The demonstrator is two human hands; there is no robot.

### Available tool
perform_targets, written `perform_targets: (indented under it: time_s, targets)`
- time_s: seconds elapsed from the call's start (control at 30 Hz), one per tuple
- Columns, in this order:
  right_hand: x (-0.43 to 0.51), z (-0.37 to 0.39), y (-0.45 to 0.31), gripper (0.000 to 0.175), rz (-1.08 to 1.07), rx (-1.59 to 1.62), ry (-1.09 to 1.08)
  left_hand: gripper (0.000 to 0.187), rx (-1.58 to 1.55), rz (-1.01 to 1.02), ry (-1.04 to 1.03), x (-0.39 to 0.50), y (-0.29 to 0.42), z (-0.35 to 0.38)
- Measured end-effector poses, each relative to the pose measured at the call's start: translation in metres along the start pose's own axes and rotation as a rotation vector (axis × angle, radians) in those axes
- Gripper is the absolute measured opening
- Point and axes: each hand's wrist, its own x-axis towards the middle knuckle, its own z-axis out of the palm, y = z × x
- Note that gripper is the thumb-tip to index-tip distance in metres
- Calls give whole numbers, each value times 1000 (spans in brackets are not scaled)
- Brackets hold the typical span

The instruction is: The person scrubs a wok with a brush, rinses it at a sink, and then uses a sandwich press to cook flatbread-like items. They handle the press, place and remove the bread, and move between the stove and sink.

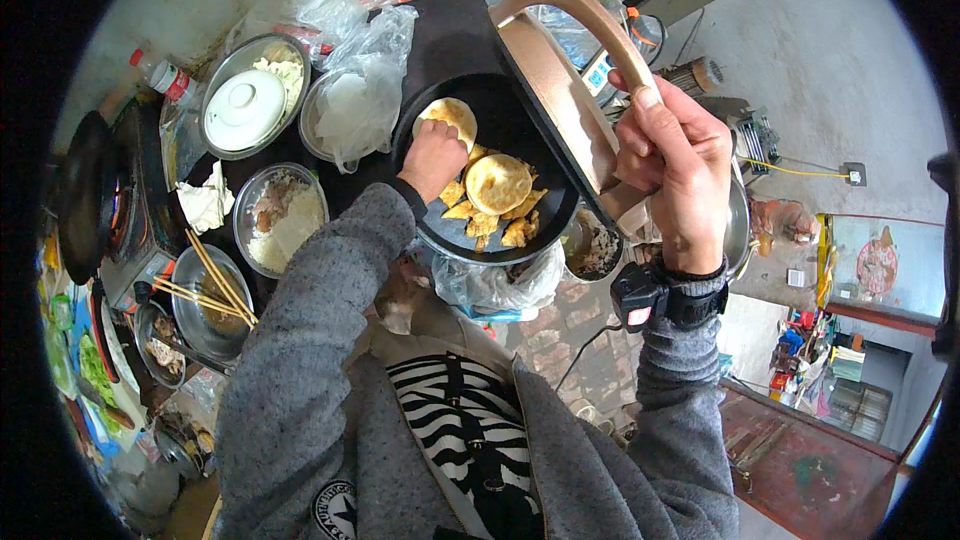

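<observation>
My right hand (667, 142) is closed around the curved handle of a rose-gold lid (559, 82), which stands raised and tilted at the right of a round black electric baking pan (551, 229). My left hand (435, 157) reaches into the pan, its fingers on the near edge of a browned round flatbread (452, 117); whether they grip it is hidden. A second round flatbread (498, 184) lies in the middle of the pan, on and among several folded, golden-brown pieces (520, 229).
Left of the pan stand a bagged bowl (352, 112), a bowl with a white lidded pot (246, 111), a glass bowl of food (281, 221) and a metal bowl (214, 300) with chopsticks. A wok (88, 195) is at far left. A pot (592, 244) stands below the raised lid.
</observation>
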Motion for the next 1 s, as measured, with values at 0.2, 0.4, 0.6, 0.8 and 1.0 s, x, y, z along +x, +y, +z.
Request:
perform_targets:
  time_s: [0.2,0.4,0.6,0.8,1.0]
  targets:
    - [-3,4,-1,29,8,14,19,15,-185,-121,90,-1,-14,-11]
    - [-4,6,0,28,30,5,40,21,-74,-50,49,29,-31,-5]
    - [-8,1,1,29,16,12,33,26,72,203,-231,68,-31,21]
    - [-8,-3,3,29,-3,34,32,19,-7,247,-15,81,-35,60]
    - [-7,-5,6,28,-14,63,1,10,-307,348,227,81,-67,16]
